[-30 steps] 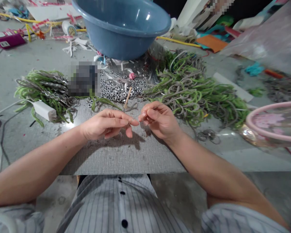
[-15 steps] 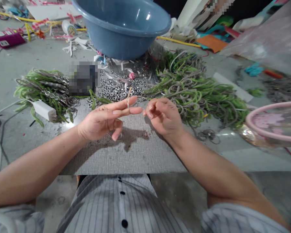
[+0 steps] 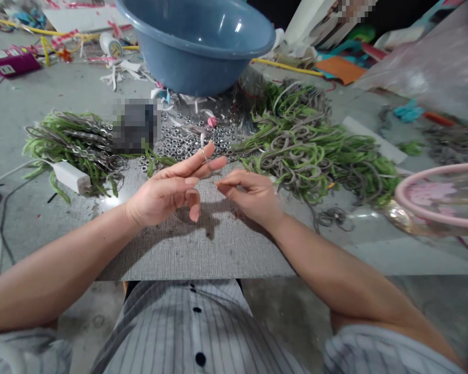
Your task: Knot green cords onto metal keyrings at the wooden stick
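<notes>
Over the near middle of the table, my left hand (image 3: 166,192) has its index and middle fingers stretched out. A thin pale cord (image 3: 204,154) loops round these two fingers, and the thumb lies along them while the other fingers curl in. A faint strand hangs below this palm. Just to the right, my right hand (image 3: 253,195) is closed in a pinch, its fingertips close to the left fingertips. It seems to have the cord's other end, though the strand at those fingertips is hard to see. Many small metal rings (image 3: 179,140) lie beyond the hands.
Green and grey cords (image 3: 315,145) are heaped on the right; another bundle with chains (image 3: 70,137) lies left. A blue basin (image 3: 203,62) stands behind the rings. A white adapter (image 3: 72,176) with its cable is at left, a pink-rimmed clear container (image 3: 444,195) at right.
My right hand has moved slightly left and down, turning its pinch toward the left fingers. The left index and middle fingers have tilted up and spread a little, with the cord still round them.
</notes>
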Tool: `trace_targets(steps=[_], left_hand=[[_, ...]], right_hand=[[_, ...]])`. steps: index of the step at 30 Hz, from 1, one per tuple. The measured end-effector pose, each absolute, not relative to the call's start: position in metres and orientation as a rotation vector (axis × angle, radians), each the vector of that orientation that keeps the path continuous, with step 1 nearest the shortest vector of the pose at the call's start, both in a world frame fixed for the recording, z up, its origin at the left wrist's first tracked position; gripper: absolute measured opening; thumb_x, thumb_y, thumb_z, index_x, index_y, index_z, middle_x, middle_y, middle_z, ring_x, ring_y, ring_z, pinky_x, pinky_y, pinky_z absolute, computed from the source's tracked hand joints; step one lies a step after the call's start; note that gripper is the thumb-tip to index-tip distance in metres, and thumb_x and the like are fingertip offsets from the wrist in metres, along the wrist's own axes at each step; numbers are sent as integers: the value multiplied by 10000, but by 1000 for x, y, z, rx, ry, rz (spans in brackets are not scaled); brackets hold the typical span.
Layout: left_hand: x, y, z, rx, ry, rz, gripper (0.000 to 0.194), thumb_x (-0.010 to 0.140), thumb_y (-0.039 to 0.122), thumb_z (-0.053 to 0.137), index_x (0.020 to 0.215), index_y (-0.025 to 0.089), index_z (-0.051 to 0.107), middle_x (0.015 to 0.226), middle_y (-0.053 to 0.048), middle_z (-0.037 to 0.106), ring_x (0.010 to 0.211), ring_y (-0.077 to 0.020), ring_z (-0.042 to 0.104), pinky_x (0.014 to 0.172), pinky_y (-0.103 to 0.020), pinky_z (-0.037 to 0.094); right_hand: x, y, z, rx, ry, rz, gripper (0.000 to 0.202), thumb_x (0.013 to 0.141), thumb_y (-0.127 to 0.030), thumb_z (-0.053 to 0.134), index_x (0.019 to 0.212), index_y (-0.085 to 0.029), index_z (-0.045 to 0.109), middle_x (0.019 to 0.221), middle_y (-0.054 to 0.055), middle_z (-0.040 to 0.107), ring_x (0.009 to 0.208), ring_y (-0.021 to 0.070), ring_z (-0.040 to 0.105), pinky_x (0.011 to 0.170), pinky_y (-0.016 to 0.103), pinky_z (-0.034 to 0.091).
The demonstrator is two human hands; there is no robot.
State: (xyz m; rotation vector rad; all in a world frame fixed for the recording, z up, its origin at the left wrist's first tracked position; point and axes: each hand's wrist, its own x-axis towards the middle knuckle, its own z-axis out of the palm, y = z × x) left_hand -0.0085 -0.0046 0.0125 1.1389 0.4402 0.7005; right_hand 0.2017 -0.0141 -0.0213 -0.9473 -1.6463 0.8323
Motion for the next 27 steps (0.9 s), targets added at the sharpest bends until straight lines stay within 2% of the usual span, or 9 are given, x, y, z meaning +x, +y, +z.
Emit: trace_targets(steps=[2, 5, 7, 9, 13, 17, 22, 27], left_hand=[[-7, -6, 12, 1175, 455, 717, 549, 864, 271, 580, 1376, 439, 475, 1514, 52, 415, 1079, -234, 643, 658, -264, 573], [-5, -7, 10, 1270, 531, 763, 599, 848, 250, 616, 1406, 397, 456, 1514, 19, 418, 1157, -255, 596, 627, -234, 559], [-3, -8, 9, 1355, 622, 770, 626, 845, 251, 624, 1433, 351, 433, 1491, -23, 452, 1106, -244, 615, 605, -232, 554], [-2, -8, 8, 1453, 717, 753, 618, 856, 262, 608, 1444, 312, 427, 1434, -55, 519, 972, -201, 651, 583, -228, 546], [-3, -8, 7, 1759, 842, 709, 538, 880, 273, 551, 1412, 222, 489, 1256, -72, 657, 787, -117, 648, 601, -194, 523], [-4, -9, 8, 2005, 895, 667, 476, 882, 290, 539, 1340, 163, 566, 1102, -67, 722, 784, -111, 659, 646, -179, 506], [-3, -9, 11, 2042, 888, 624, 410, 852, 322, 589, 1224, 164, 659, 957, -53, 744, 839, -149, 672, 652, -192, 497], [-1, -10, 14, 1964, 856, 558, 302, 829, 324, 612, 1052, 162, 736, 748, -15, 703, 667, -122, 608, 573, -187, 444]], right_hand=[[201, -20, -19, -901, -1820, 640, 72, 813, -247, 675, 781, -247, 739, 738, 8, 715, 680, 131, 638, 625, 276, 509], [202, -24, -18, -839, -1979, 426, 114, 864, -242, 623, 856, -232, 736, 798, 31, 730, 701, 133, 661, 633, 272, 524], [203, -24, -18, -800, -2031, 326, 125, 877, -232, 608, 873, -224, 733, 805, 38, 732, 711, 137, 667, 648, 276, 525], [204, -23, -18, -762, -2047, 280, 122, 875, -229, 611, 862, -227, 732, 777, 34, 729, 707, 144, 667, 659, 288, 521], [203, -24, -16, -789, -1996, 388, 107, 857, -245, 634, 811, -263, 729, 730, 16, 712, 669, 150, 645, 642, 304, 504], [201, -26, -12, -839, -1904, 556, 114, 845, -265, 640, 755, -278, 707, 698, 2, 688, 653, 149, 623, 624, 303, 495], [198, -28, -9, -861, -1822, 681, 115, 822, -278, 662, 708, -260, 670, 672, 0, 663, 639, 149, 598, 620, 311, 487], [197, -29, -6, -897, -1762, 787, 146, 815, -282, 680, 680, -241, 642, 652, -4, 628, 622, 134, 575, 591, 292, 465]])
